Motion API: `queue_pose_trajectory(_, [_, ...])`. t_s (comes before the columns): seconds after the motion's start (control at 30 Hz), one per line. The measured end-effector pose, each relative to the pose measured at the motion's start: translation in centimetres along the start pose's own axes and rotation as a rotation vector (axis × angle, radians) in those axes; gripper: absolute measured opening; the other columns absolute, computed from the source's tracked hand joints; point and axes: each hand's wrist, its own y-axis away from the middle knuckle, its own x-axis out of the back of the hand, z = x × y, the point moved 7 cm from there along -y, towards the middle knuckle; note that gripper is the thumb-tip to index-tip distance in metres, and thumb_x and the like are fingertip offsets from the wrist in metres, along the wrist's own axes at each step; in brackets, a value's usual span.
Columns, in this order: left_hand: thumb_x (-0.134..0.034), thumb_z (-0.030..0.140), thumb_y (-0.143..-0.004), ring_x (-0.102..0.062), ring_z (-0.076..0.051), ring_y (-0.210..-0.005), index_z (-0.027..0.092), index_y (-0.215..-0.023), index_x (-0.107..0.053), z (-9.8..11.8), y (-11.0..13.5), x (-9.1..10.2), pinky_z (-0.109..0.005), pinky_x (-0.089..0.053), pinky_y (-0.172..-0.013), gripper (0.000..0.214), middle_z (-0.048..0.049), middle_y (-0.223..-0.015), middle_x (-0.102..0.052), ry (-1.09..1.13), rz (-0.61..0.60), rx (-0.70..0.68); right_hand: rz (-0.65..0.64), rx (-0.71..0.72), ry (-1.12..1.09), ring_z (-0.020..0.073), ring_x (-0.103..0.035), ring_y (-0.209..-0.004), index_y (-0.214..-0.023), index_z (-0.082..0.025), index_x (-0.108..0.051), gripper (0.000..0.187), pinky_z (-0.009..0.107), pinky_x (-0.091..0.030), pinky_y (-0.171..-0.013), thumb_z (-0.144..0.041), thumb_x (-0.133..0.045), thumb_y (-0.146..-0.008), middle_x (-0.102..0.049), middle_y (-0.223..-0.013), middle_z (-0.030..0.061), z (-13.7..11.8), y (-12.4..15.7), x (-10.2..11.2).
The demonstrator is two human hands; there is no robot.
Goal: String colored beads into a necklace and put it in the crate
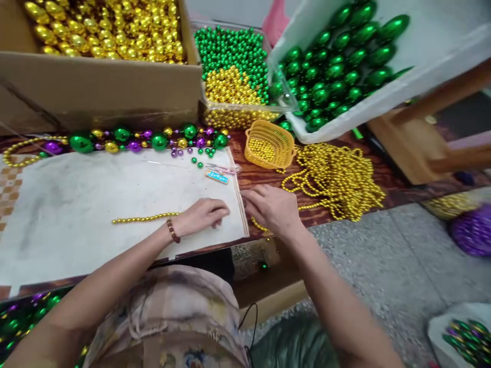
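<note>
My left hand point(203, 212) is over the white cloth, its fingers pinched together. A short gold bead strand point(143, 219) runs from the cloth under that hand, and its other end is hidden there. Just past the cloth's right edge, my right hand point(274, 207) has its fingers curled; what they grip is hidden. Part of a gold bead string point(259, 225) shows below the right hand, and more beads lead right to a heap of gold bead strings point(333, 179). Above the hands lie small thread snips point(222, 168) and a blue-labelled piece point(217, 177).
A yellow basket point(269, 148) holds gold beads. Behind stand a cardboard box point(103, 92) of gold beads, a clear bin point(245, 109) of green and gold beads, and a white foam box point(345, 110) of green ones. A mixed bead garland point(134, 144) lines the cloth's back edge.
</note>
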Motion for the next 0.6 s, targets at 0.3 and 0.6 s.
queue_pose_trajectory(0.3, [-0.044,0.036,-0.095,-0.051,-0.010,-0.048,0.016,-0.078,-0.066,-0.5,2.2,3.5,-0.022,-0.040,-0.046,0.035,0.0012,-0.059,-0.055,-0.013,0.004,0.182,-0.040,-0.059,0.083,0.0203,-0.061,-0.079,-0.096,-0.017,-0.072,0.019,0.029,-0.036,-0.063,-0.019,-0.054,-0.092,-0.071,-0.087,0.0079,5.8,1.6,-2.0])
queue_pose_trajectory(0.6, [-0.051,0.046,-0.096,-0.050,-0.026,-0.134,0.016,-0.134,-0.053,1.3,-1.1,1.4,-0.042,-0.039,-0.113,0.049,-0.0156,-0.145,-0.054,-0.248,0.072,-0.074,0.155,0.129,0.147,0.0153,-0.061,-0.070,-0.094,-0.018,-0.070,0.022,0.027,-0.036,-0.061,-0.022,-0.049,-0.097,-0.070,-0.082,0.0031,2.0,1.2,4.8])
